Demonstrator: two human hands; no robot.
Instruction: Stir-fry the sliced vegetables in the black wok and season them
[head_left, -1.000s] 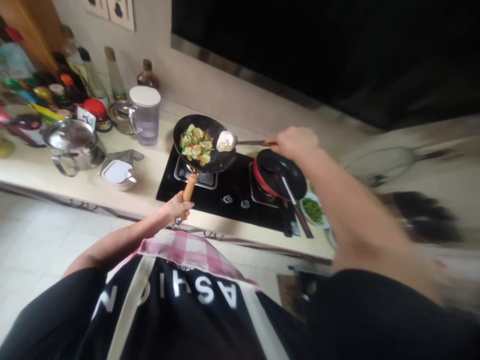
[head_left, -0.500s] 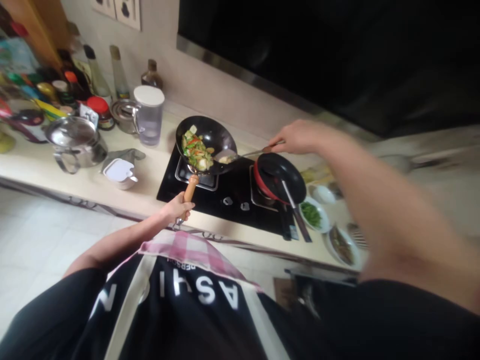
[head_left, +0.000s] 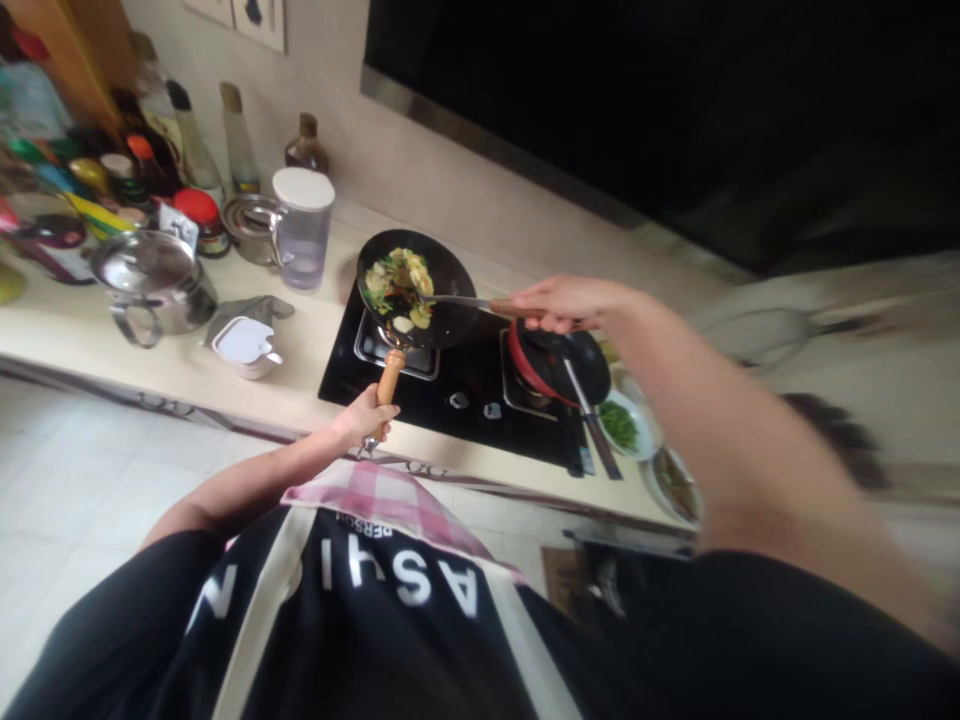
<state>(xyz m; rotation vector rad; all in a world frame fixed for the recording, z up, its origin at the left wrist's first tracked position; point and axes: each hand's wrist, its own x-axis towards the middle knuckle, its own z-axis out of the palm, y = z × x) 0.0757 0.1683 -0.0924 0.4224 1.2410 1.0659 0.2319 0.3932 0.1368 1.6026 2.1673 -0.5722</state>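
Observation:
My left hand [head_left: 373, 414] is closed round the wooden handle of a black wok [head_left: 452, 285], which is tilted above the left burner [head_left: 420, 362]. Sliced vegetables [head_left: 397, 285] in green, pale and brown tones lie in the wok's left half. My right hand [head_left: 559, 303] grips the wooden handle of a spatula [head_left: 469, 301]. The spatula's metal end reaches into the food, and its blade is hidden there. Below my right hand, a red pan [head_left: 523, 362] with a black inside sits on the right burner, with a dark-handled utensil [head_left: 592, 415] lying across it.
Right of the black gas stove [head_left: 450, 425] stand a bowl of chopped greens [head_left: 621, 428] and a dish [head_left: 679, 485]. To the left are a white lidded container [head_left: 246, 345], a steel pot [head_left: 161, 295], a plastic jug [head_left: 306, 235] and several bottles. A dark range hood [head_left: 600, 110] overhangs the back.
My right hand has moved left and slightly down, pushing the spatula from the wok's right side into the food. The vegetables have shifted and turned over. My left hand still holds the wok.

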